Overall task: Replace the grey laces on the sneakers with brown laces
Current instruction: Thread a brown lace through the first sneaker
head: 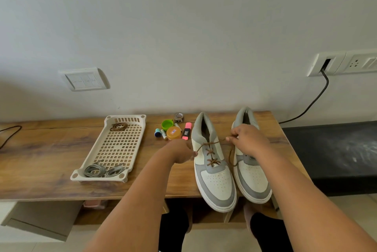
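Two grey-and-white sneakers stand side by side on the wooden table, toes toward me. The left sneaker (214, 178) carries a brown lace (212, 155) crossed through its lower eyelets. My left hand (180, 152) pinches one end of that lace at the shoe's left side. My right hand (247, 139) pinches the other end above the right sneaker (253, 178), which shows no lace. A beige perforated tray (116, 149) holds a coiled brown lace (119, 126) at its far end and grey laces (103, 170) at its near end.
Between tray and sneakers lie a green cap (167, 124), an orange round tin (173, 133), a pink highlighter (186, 131), small batteries (161, 133) and a tape roll (179, 117). A black cable (312, 103) hangs from a wall socket. A black cushioned bench (336, 153) adjoins the table on the right.
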Available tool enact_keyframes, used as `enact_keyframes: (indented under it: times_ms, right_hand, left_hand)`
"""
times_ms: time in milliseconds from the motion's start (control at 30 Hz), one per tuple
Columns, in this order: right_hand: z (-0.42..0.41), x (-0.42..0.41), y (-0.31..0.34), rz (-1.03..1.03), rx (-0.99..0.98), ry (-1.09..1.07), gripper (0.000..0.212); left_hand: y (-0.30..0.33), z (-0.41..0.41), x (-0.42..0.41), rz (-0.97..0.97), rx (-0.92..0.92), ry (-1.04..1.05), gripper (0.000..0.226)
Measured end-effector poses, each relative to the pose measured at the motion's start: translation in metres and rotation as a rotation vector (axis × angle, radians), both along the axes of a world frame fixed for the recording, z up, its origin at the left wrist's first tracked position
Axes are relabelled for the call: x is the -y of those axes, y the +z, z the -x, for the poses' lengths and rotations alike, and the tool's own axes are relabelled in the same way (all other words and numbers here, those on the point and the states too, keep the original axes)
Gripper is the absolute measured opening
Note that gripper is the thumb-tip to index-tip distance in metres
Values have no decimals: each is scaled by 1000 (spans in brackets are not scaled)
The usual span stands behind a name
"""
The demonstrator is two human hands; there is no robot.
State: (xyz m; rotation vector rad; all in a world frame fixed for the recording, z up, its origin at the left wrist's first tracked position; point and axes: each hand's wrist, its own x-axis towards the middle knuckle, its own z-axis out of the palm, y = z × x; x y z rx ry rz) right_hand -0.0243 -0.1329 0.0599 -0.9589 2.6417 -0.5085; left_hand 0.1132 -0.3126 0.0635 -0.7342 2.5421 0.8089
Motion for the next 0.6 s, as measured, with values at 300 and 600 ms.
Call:
enact_keyframes:
  times_ms: [300, 600]
  right_hand:
    - [-23, 21, -9, 142, 44, 101, 14]
    - [-25, 24, -15, 168, 181, 68, 12]
  left_hand:
    - [-15, 10, -11, 72, -278, -5, 32]
    - [-17, 11, -11, 39, -368, 65, 7]
